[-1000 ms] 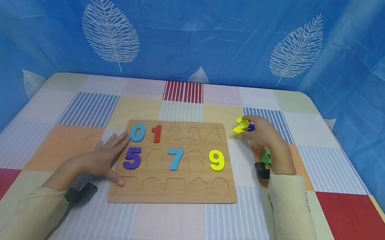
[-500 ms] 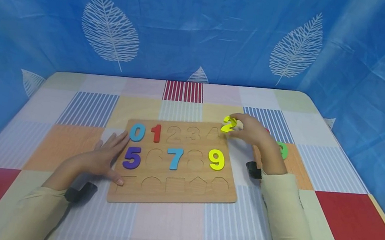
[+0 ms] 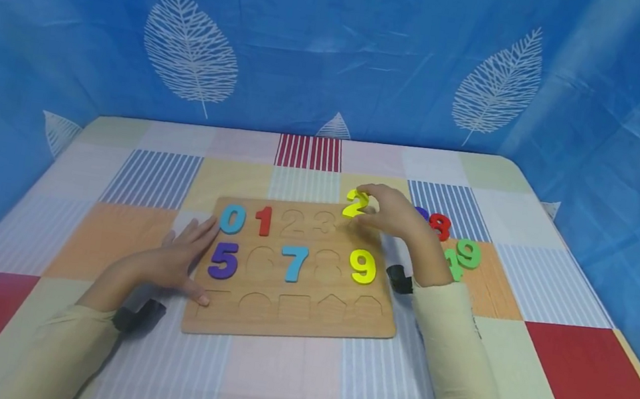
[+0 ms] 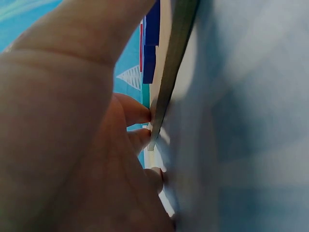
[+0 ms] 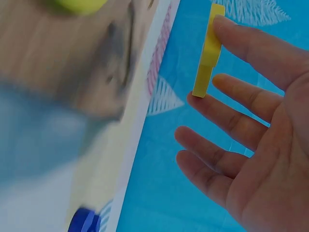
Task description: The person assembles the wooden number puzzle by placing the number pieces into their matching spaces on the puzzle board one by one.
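Observation:
A wooden number puzzle board (image 3: pixel 290 330) lies on the table, with a blue 0 (image 3: pixel 232 220), red 1 (image 3: pixel 263 221), purple 5 (image 3: pixel 223 261), blue 7 (image 3: pixel 294 263) and yellow 9 (image 3: pixel 362 266) on it. My left hand (image 3: pixel 178 262) rests along the board's left edge, fingers spread; in the left wrist view its fingertips touch the side of the board. My right hand (image 3: pixel 393 216) pinches a yellow number 2 (image 3: pixel 356 204) between thumb and fingertips, above the board's far right corner. The right wrist view shows this yellow piece edge-on, the other fingers extended loosely.
Right of the board lie loose numbers: a red 8 (image 3: pixel 440 226), a green 9 (image 3: pixel 468 253), a green 4 (image 3: pixel 454 264) and a purple piece (image 3: pixel 422 212) partly hidden by the right arm. A blue leaf-print curtain (image 3: pixel 340 47) hangs behind the table.
My right hand has carried the yellow 2 leftward from beside the loose pieces to over the board's far right corner. The loose numbers came into view behind it. My left hand stays put.

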The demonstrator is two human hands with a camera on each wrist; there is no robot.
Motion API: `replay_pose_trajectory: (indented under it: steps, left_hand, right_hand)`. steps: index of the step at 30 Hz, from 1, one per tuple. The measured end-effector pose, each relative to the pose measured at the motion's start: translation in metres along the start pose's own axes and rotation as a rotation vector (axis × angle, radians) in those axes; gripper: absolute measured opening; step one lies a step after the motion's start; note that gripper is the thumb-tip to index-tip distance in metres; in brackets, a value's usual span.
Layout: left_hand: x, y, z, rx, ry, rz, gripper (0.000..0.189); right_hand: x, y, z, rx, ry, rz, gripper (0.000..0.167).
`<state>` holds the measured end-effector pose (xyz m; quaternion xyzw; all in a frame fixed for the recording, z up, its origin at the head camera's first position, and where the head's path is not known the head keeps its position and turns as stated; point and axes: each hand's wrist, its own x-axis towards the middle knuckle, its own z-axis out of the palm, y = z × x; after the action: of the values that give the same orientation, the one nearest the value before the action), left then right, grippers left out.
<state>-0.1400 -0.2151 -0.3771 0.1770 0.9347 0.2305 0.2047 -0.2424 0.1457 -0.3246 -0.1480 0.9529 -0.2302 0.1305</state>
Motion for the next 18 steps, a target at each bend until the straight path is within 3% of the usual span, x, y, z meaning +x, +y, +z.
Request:
replay_pose_trajectory:
  steps: [18]
  left_hand:
    - [0.000,-0.004,-0.001,0.005,0.004,0.003,0.130]
  right_hand:
    - [0.023,-0.061,0.025,0.003,-0.019,-0.183,0.057]
